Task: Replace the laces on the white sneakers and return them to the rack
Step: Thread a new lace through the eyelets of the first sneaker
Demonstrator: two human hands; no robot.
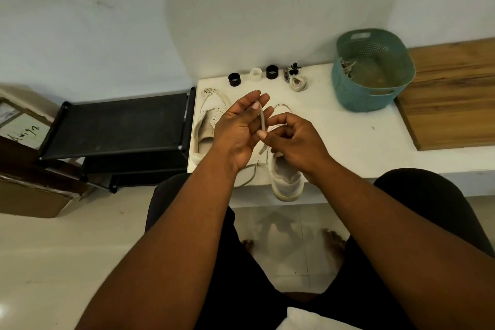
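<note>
Head view. Both hands are raised over the white table (348, 126), working one flat off-white shoelace (262, 120). Left hand (235, 128): fingers mostly extended, thumb pressing the lace's upper end against them. Right hand (292, 139): fingers curled, thumb and forefinger pinching the lace just below the left-hand hold. From that pinch the lace falls slack to the table and trails toward the near edge.

Directly below the grip, under the right hand: one white sneaker (286, 182), heel overhanging the table edge. Left of the grip: second sneaker (206, 128), eyelets showing. Beyond the grip, a bundled lace (297, 83) and a teal basket (372, 72) holding more laces. Black rack (117, 126) well left of the hands.

Handling judgement: the lace is light, limp and flat, and will twist; hold close to the stiff tip for threading.

Writing: handwritten marks on a cardboard box (24, 128) at far left, not readable.
</note>
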